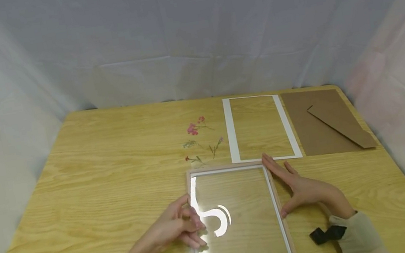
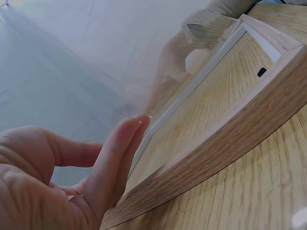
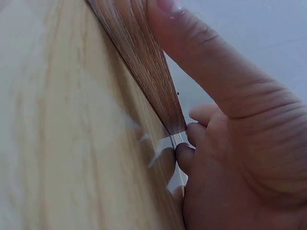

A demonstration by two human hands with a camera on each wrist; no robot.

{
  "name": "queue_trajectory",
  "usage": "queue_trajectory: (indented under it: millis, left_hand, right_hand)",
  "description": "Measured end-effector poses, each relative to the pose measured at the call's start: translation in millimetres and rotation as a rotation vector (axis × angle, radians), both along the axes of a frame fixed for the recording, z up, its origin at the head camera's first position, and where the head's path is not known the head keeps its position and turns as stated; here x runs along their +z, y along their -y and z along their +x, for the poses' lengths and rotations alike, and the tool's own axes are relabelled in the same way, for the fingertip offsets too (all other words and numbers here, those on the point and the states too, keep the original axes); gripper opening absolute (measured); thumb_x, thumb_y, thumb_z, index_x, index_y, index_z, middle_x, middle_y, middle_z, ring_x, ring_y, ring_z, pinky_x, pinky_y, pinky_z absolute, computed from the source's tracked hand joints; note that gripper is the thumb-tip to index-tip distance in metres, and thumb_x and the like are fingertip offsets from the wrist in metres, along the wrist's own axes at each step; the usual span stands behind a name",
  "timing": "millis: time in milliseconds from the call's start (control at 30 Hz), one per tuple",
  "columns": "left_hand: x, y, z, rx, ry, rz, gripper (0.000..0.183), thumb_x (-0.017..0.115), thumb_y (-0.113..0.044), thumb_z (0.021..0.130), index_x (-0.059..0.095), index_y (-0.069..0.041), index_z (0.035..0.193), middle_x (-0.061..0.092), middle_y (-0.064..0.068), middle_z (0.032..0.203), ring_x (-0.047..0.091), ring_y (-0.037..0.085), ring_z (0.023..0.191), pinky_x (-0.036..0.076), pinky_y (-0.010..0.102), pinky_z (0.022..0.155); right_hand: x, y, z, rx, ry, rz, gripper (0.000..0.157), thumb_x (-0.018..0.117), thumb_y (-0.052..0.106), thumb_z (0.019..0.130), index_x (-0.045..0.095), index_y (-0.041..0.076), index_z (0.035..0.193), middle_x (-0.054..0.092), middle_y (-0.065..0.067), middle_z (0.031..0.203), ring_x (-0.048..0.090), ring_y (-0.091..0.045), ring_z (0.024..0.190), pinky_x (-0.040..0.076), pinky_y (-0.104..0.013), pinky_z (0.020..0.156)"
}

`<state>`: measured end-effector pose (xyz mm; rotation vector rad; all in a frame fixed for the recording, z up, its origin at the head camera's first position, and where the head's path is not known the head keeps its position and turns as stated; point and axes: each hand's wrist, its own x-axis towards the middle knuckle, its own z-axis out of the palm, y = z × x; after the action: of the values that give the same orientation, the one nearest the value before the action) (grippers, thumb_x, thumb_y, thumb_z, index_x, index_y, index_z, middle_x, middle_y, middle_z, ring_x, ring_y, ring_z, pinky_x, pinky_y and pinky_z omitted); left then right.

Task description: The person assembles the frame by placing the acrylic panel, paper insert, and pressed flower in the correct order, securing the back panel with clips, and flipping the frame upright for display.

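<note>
A light wooden picture frame (image 1: 290, 243) with a white inner edge lies on the table in front of me. Inside it a clear pane (image 1: 244, 217) throws bright reflections on its left side. My left hand (image 1: 182, 225) is at the frame's left side, its fingers loosely bent over the edge. In the left wrist view, those fingertips (image 2: 128, 128) overlap the wooden rim, and thumb and fingers stand apart. Spread along the right side, my right hand (image 1: 305, 189) has its fingertips at the far right corner and its thumb (image 3: 206, 45) against the outer wood.
Several small pressed flowers (image 1: 192, 129) lie beyond the frame. Right of them is a white rectangular mat (image 1: 231, 130) with an open middle. A brown backing board (image 1: 303, 137) with a stand leg (image 1: 346, 130) lies at the far right. Pale curtains surround the table (image 1: 88, 184).
</note>
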<state>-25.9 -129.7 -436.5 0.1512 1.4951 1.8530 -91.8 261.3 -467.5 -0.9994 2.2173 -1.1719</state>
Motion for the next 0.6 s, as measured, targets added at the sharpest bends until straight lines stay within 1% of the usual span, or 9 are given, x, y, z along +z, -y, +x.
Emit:
queue_trajectory:
  millis: [67,133,167,233,300,367,467,533,600]
  left_hand:
    - [0.0,-2.0,0.4,0.01,-0.017,-0.022,0.047,0.057,0.012,0.087,0.032,0.013,0.127,0.064,0.022,0.09,0.07,0.024,0.061,0.06,0.034,0.057]
    - [0.4,-3.7,0.6,0.01,-0.045,-0.052,0.029,0.06,0.011,0.087,0.036,0.008,0.103,0.065,0.02,0.085,0.07,0.024,0.059,0.06,0.036,0.057]
    - [0.7,-4.2,1.0,0.015,-0.054,-0.065,0.027,0.061,0.011,0.086,0.037,0.006,0.099,0.065,0.018,0.079,0.07,0.024,0.058,0.06,0.038,0.057]
    - [1.7,-5.0,1.8,0.02,-0.082,-0.1,0.028,0.063,0.011,0.086,0.038,0.004,0.097,0.063,0.013,0.073,0.067,0.02,0.053,0.06,0.04,0.057]
    - [2.8,-5.9,2.6,0.022,-0.101,-0.135,0.029,0.064,0.01,0.086,0.038,0.004,0.097,0.059,0.011,0.069,0.067,0.022,0.053,0.06,0.039,0.056]
    - [3.6,-6.9,3.6,0.031,-0.114,-0.162,0.029,0.065,0.011,0.085,0.041,0.006,0.101,0.058,0.011,0.068,0.068,0.027,0.054,0.06,0.038,0.054]
    - [4.3,-8.2,4.4,0.018,-0.143,-0.196,0.03,0.065,0.01,0.085,0.041,0.007,0.101,0.063,0.017,0.072,0.07,0.038,0.061,0.059,0.036,0.051]
    - [4.9,-8.8,4.5,0.002,-0.178,-0.234,0.029,0.066,0.009,0.085,0.041,0.008,0.1,0.065,0.018,0.072,0.07,0.04,0.059,0.059,0.038,0.049]
    - [5.9,-8.8,4.3,-0.027,-0.215,-0.292,0.03,0.068,0.006,0.086,0.041,0.007,0.101,0.065,0.017,0.069,0.069,0.038,0.055,0.058,0.039,0.047]
  right_hand:
    - [-0.5,0.3,0.1,0.0,-0.003,-0.001,0.137,0.091,0.03,0.067,-0.01,0.007,0.158,-0.02,-0.017,0.162,-0.017,-0.04,0.147,-0.023,-0.056,0.112]
    - [-1.1,0.5,0.1,0.001,-0.008,-0.002,0.137,0.091,0.03,0.067,-0.01,0.006,0.158,-0.02,-0.018,0.162,-0.018,-0.04,0.147,-0.023,-0.057,0.112]
    - [-1.3,0.5,0.2,0.0,-0.009,0.001,0.137,0.091,0.03,0.068,-0.01,0.006,0.158,-0.02,-0.018,0.162,-0.018,-0.039,0.147,-0.023,-0.057,0.112]
    - [-2.1,0.5,-0.2,0.004,-0.019,-0.003,0.137,0.091,0.029,0.068,-0.009,0.005,0.158,-0.02,-0.02,0.162,-0.018,-0.04,0.147,-0.022,-0.06,0.111]
    - [-2.3,0.5,-0.4,0.007,-0.027,-0.008,0.137,0.091,0.029,0.068,-0.009,0.004,0.157,-0.02,-0.021,0.161,-0.018,-0.041,0.147,-0.022,-0.062,0.109]
    - [-2.8,0.5,-0.7,0.011,-0.035,-0.013,0.136,0.091,0.029,0.068,-0.008,0.002,0.157,-0.02,-0.023,0.161,-0.018,-0.042,0.146,-0.022,-0.064,0.108]
    - [-3.0,0.4,-0.5,0.006,-0.034,-0.009,0.137,0.091,0.03,0.067,-0.008,0.003,0.157,-0.02,-0.022,0.161,-0.018,-0.042,0.146,-0.023,-0.061,0.11]
    - [-3.5,0.1,-0.6,0.002,-0.028,-0.001,0.137,0.091,0.031,0.067,-0.009,0.005,0.158,-0.02,-0.02,0.162,-0.018,-0.041,0.147,-0.023,-0.058,0.111]
    - [-4.2,-0.3,-0.7,0.0,-0.02,0.005,0.138,0.091,0.031,0.067,-0.009,0.007,0.158,-0.021,-0.017,0.162,-0.018,-0.04,0.147,-0.023,-0.054,0.112]
